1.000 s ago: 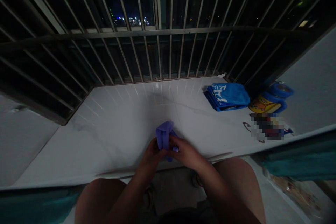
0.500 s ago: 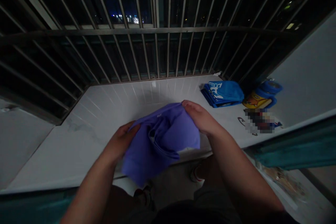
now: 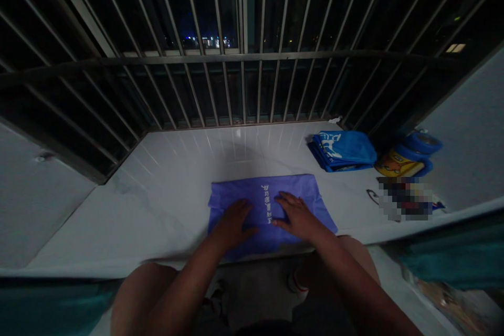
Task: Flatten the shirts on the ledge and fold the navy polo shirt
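On a white tiled ledge (image 3: pixel 129 220) behind steel window bars (image 3: pixel 241 21), at night. A folded flat violet cloth (image 3: pixel 263 220) lies squarely near the ledge's front edge, its lower corner reaching that edge. White vertical characters (image 3: pixel 265 209) are printed on it, upside down from the wearer's view and too small to read. Left hand (image 3: pixel 232 226) and right hand (image 3: pixel 299 215) both press palm-down on the cloth, fingers spread, well apart, neither clamped on it. To the right, just beyond the cloth, a folded bright blue towel (image 3: pixel 342 151) carries white print, not legible. Past it, a yellow cartoon-printed packet (image 3: pixel 396 164) sits against rolls of blue tape (image 3: pixel 423 143). A pixelated patch (image 3: pixel 405 198) hides whatever lies in front, so no label can be read there.
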{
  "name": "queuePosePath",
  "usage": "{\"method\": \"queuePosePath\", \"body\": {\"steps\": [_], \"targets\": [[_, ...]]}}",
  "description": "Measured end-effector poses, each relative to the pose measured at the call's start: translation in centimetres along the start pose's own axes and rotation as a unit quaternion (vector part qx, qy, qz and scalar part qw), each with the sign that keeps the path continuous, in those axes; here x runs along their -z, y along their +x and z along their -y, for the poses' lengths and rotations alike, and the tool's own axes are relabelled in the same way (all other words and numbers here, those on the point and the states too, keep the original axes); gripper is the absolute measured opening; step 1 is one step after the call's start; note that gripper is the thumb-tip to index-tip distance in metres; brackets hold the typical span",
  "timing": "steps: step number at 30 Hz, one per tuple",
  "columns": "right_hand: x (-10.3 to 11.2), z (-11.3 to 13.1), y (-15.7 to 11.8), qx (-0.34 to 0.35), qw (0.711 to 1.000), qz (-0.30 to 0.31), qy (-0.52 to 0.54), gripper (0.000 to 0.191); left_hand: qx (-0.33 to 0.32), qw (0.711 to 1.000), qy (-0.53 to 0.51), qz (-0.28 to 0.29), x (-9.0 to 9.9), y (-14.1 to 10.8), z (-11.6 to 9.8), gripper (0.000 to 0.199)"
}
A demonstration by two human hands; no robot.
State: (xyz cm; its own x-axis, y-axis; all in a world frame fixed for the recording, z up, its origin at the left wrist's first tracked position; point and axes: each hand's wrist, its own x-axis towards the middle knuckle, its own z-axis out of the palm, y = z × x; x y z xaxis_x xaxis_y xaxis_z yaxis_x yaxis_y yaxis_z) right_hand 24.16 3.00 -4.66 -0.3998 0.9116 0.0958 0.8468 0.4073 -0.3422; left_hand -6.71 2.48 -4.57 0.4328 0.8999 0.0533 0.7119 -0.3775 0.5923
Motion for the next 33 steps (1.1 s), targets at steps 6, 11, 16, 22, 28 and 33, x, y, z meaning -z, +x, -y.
{"method": "queuePosePath", "body": {"steps": [6, 11, 16, 22, 28, 33], "targets": [[-3.3, -2.8, -2.6, 0.026, 0.999, -0.041, 0.024, 0.048, -0.003, 0.997, -0.016, -0.075, -3.9, -1.8, 3.2, 0.046], [-0.8, -4.6, -2.0, 0.054, 0.996, -0.054, 0.038, 0.028, 0.02, 0.995, -0.059, -0.074, -0.4, -1.2, 3.5, 0.026], [1.3, -5.0, -3.0, 0.067, 0.997, -0.035, 0.027, 0.038, 0.032, 0.992, -0.046, -0.116, 3.7, -0.8, 2.0, 0.032], [2.6, -4.6, -3.5, 0.065, 0.996, 0.011, 0.062, 0.03, 0.008, 0.996, -0.025, -0.083, 6.8, -0.2, 0.3, 0.033], [8.3, -6.3, 1.8, 0.026, 0.98, 0.037, 0.192, 0.042, -0.024, 0.998, -0.037, -0.035, 12.3, 5.3, 0.7, 0.036], [11.8, -7.7, 11.0, -0.085, 0.986, -0.115, 0.085, 0.022, 0.038, 0.968, 0.046, -0.244, 14.3, 14.1, 0.0, 0.019]]}}
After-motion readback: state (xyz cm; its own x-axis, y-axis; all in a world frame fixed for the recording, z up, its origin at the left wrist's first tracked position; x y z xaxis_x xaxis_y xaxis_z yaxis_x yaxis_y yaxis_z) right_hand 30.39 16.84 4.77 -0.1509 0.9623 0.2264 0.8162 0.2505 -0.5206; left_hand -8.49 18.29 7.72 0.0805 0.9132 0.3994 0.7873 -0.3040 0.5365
